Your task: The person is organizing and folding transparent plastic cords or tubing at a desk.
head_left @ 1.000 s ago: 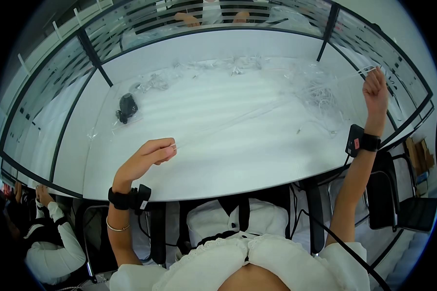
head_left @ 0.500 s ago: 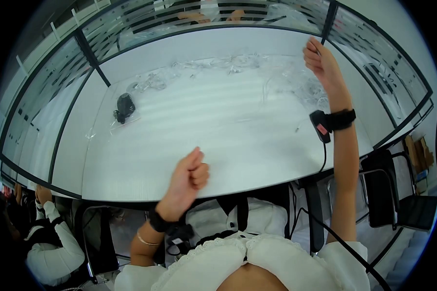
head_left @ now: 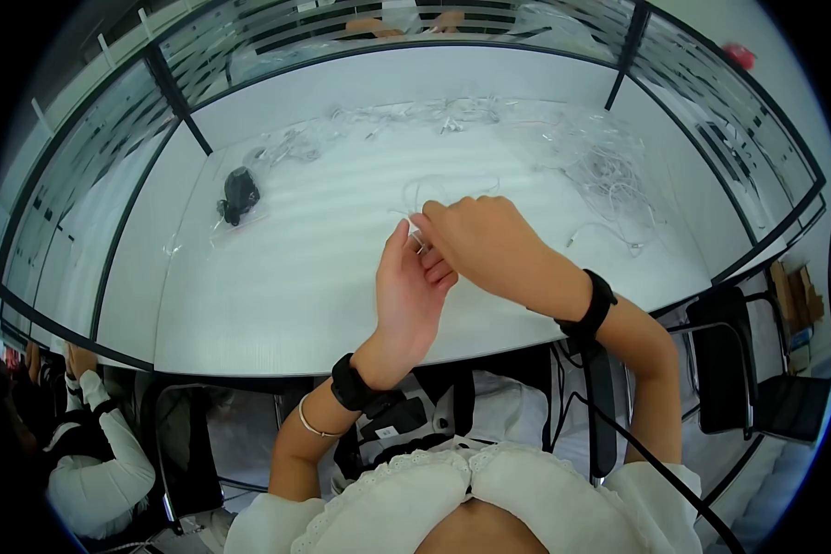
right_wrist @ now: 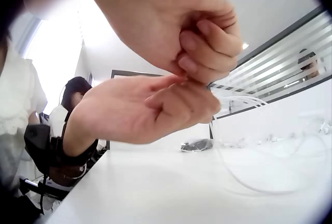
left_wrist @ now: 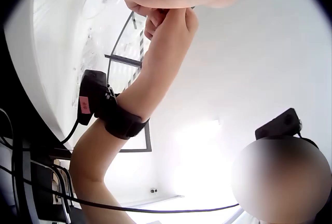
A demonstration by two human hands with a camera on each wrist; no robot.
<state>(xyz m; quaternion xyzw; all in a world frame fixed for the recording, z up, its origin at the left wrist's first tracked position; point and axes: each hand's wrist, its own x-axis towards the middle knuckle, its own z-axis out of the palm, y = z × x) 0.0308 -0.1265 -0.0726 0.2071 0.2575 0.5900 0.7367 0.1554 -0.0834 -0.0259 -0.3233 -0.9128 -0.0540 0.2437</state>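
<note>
Both hands meet above the middle of the white table. The left hand (head_left: 410,294), palm turned up, pinches a thin white cable (head_left: 419,242) between thumb and fingers. Over it, the right hand (head_left: 489,242) has its fingers curled and pinches the same cable at the left fingertips. In the right wrist view the right hand (right_wrist: 171,27) sits above the left hand (right_wrist: 150,110), fingertips touching, and a loop of white cable (right_wrist: 233,182) hangs beyond them. The left wrist view shows the right forearm (left_wrist: 161,73) and its strap; the fingertips are partly hidden there.
A pile of white cables (head_left: 609,171) lies at the table's right. A black bagged item (head_left: 240,194) rests at the left. Clear bags and small cables (head_left: 452,120) line the back edge, below the glass partition (head_left: 388,23). Another person (head_left: 92,452) sits at far left.
The hands were wide apart with the cable stretched between them; the right hand rose and then came down to the left hand, which moved right. The cable now hangs in loops.
</note>
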